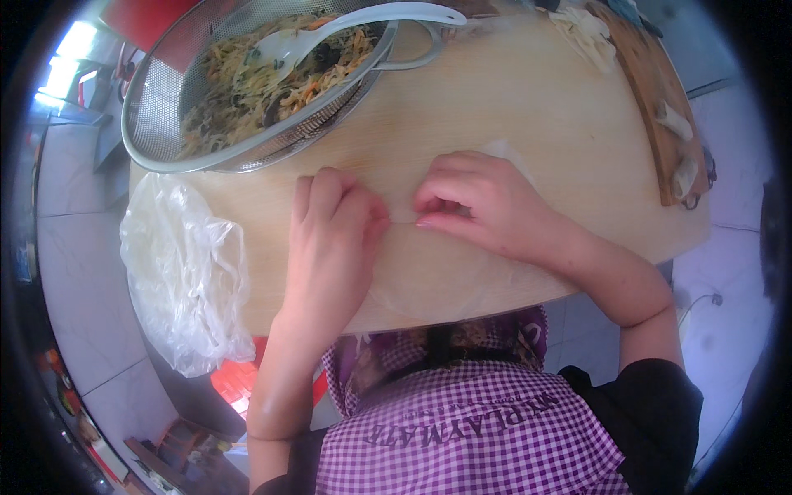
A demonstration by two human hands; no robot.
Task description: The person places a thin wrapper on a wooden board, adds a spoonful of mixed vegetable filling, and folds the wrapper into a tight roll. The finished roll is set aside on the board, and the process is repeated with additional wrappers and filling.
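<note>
A thin, translucent round wrapper (pixel 433 281) lies on the wooden table near its front edge, barely distinct from the wood. My left hand (pixel 337 229) pinches its far edge between thumb and fingertips. A short distance to the right, my right hand (pixel 476 201) pinches the same edge, thumb and index finger together. A faint line of the wrapper's edge runs between the two hands. Another pale sheet corner (pixel 504 151) shows behind my right hand; whether it belongs to the same wrapper I cannot tell.
At the back left stands a metal mesh colander (pixel 247 158) holding a noodle and vegetable mix (pixel 247 99) with a white spoon (pixel 309 43). A clear plastic bag (pixel 185 272) hangs over the left edge. On the right, a wooden board (pixel 643 86) bears pale rolls (pixel 674 120) and a cloth (pixel 581 34).
</note>
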